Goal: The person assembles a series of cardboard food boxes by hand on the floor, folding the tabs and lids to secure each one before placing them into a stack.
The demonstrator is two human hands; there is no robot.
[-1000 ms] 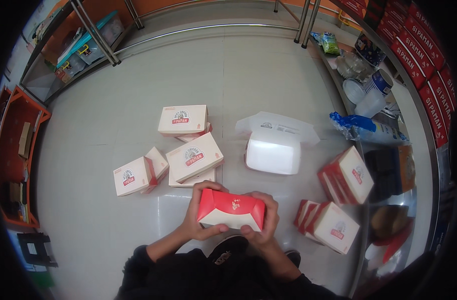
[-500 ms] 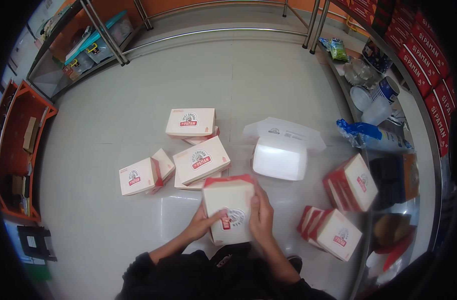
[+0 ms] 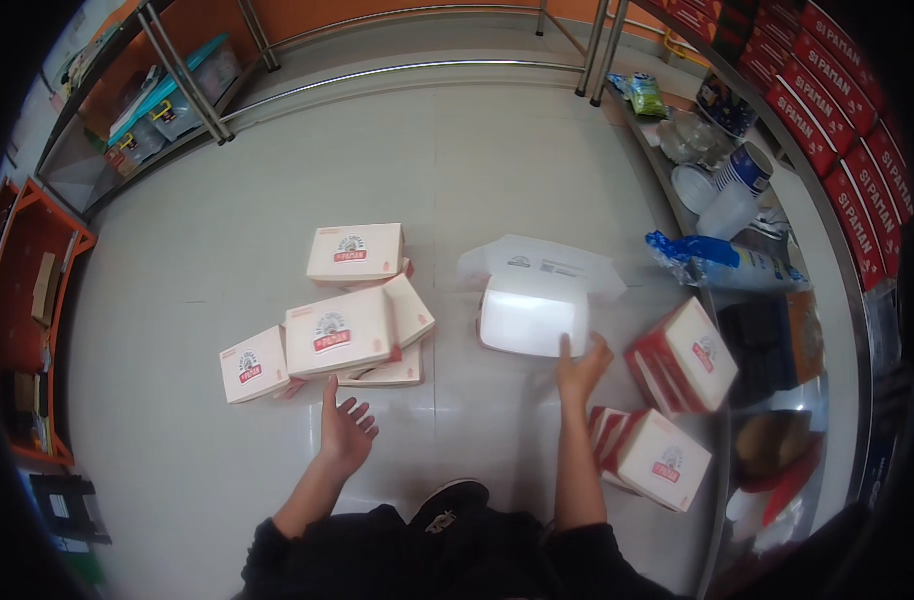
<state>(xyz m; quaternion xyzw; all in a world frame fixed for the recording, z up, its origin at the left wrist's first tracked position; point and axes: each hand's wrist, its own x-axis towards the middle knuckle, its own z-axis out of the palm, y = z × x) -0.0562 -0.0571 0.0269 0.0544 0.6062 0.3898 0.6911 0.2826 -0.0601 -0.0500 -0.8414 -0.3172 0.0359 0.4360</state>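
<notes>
My left hand (image 3: 348,435) is open, palm up with fingers spread, just below a closed cream-and-red food box (image 3: 339,330). That box lies across the top of a loose pile; parts of the boxes beneath it are hidden. My right hand (image 3: 583,370) reaches the near right corner of an open food box (image 3: 527,318). Its thumb is over the box's white inside, and its fingers are apart, outside the right wall. I cannot tell whether they touch it. The lid (image 3: 547,265) of this box is folded back, away from me.
Another closed box (image 3: 355,252) sits at the pile's far side, and one (image 3: 254,366) at its left. Nested stacks of boxes (image 3: 689,360) lie at the right beside a metal shelf with cups (image 3: 745,168) and a blue plastic pack (image 3: 722,262). My shoe (image 3: 451,503) shows below.
The closed box that both hands held is now on the left pile, let go. My hands have parted, the right one moving up to the open box. The view has shifted slightly.
</notes>
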